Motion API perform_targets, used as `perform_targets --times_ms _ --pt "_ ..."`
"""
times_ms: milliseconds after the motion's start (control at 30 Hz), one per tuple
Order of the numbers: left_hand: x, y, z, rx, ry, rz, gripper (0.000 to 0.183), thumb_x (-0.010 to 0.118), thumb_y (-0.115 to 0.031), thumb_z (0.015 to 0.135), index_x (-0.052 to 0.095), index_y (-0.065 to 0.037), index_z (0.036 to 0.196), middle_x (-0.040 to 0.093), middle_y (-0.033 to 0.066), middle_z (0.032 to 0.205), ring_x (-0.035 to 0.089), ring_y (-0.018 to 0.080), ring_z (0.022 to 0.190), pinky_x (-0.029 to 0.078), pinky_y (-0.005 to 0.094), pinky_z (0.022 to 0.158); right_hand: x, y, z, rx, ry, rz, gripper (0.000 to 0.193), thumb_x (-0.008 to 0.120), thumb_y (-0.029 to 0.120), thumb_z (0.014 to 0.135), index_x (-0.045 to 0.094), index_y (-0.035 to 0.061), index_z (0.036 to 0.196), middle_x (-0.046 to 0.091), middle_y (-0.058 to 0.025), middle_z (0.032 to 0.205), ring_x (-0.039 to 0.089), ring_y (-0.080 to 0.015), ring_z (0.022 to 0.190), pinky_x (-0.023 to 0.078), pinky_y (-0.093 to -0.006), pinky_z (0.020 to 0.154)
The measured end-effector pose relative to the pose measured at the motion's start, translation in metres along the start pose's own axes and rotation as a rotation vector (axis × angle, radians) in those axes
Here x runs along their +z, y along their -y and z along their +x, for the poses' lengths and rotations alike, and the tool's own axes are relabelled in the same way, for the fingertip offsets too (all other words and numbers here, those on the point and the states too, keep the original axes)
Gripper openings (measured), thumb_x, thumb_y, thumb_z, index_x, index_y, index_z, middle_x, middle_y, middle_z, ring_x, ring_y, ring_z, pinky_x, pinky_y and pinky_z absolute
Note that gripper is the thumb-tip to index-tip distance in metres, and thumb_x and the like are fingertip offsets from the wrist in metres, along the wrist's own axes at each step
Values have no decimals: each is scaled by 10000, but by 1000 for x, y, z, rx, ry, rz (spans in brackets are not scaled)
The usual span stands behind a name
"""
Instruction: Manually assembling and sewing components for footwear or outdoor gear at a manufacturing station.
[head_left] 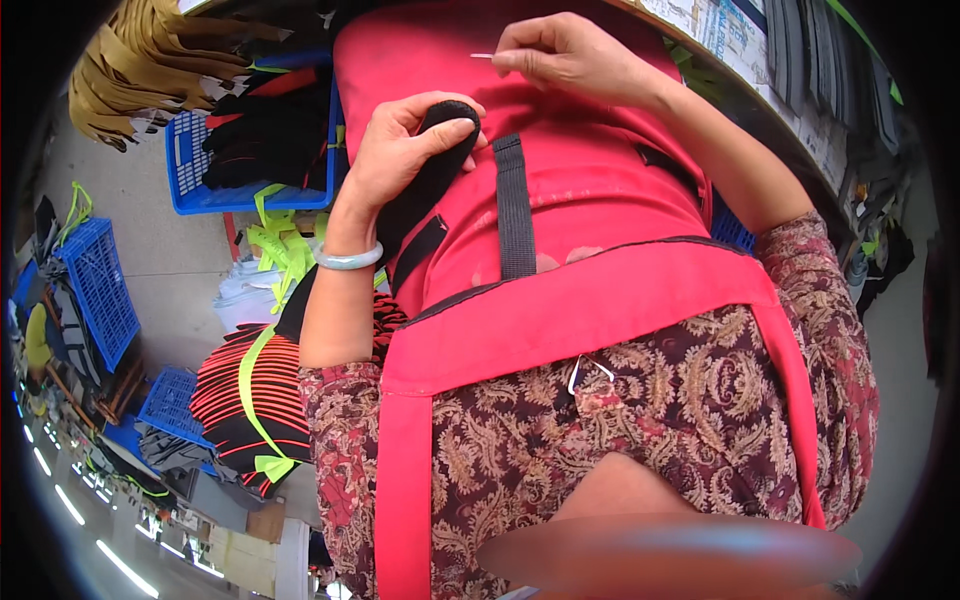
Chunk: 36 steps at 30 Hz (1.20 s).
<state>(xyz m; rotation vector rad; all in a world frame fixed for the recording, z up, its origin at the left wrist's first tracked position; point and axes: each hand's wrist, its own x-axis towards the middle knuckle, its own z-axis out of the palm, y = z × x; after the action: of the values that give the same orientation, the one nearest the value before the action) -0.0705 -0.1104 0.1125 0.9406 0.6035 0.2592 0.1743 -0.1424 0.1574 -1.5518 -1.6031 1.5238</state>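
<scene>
My left hand point(395, 150), a pale bangle at its wrist, is closed on a long black fabric piece point(420, 185). The thumb presses the piece's rounded upper end against the fingers, and its lower part hangs over the red apron point(600, 190) on my lap. Farther up and to the right, my right hand point(575, 58) is closed in a pinch. From its fingertips a short, thin white sliver point(482, 56) sticks out to the left; its exact kind is too small to make out. The two hands are apart.
At the left stands a blue crate point(185, 165) holding black pieces, beside brown strips point(140, 70). Below lies a black-and-orange bundle point(240, 385) tied with a lime band. More blue crates point(105, 285) stand farther left. A table edge with dark grey strips point(790, 60) borders the right.
</scene>
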Motion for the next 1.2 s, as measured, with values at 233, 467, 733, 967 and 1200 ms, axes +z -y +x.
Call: perform_targets --times_ms 233,467,733,967,1200 --pt "-2 -16 -1 -28 37 37 427 685 -40 834 535 6 1231 672 82 871 651 131 723 536 244 704 -83 -26 36 -388 -801 -870 108 640 136 833 663 69 914 591 -134 947 561 -326 945 462 -404 804" --pt "-9 -9 23 133 -77 163 795 738 21 756 296 7 1416 673 71 904 630 116 832 502 218 744 32 12 28 -250 47 -297 214 572 198 917 640 18 1010 669 -151 883 629 -209 780 497 -329 730" --pt "-48 -34 -44 149 -392 874 286 727 -112 795 645 7 1042 666 85 907 629 157 819 498 258 730 -2 -6 41 -162 -229 -256 271 601 274 908 634 11 964 625 -111 774 600 -201 723 479 -306 700" --pt "0 -12 -35 248 -450 273 178 663 -152 897 637 13 959 615 13 757 586 82 680 461 212 649 36 -1 42 -240 -450 401 214 574 197 953 566 -16 970 604 -54 777 589 -95 657 505 -236 570" --pt "7 -14 13 580 -573 -438 219 660 -13 863 622 17 1076 661 101 964 623 155 899 510 282 852 52 17 42 -392 -343 -102 275 569 250 961 571 -20 914 565 12 714 494 -49 641 429 -219 565"
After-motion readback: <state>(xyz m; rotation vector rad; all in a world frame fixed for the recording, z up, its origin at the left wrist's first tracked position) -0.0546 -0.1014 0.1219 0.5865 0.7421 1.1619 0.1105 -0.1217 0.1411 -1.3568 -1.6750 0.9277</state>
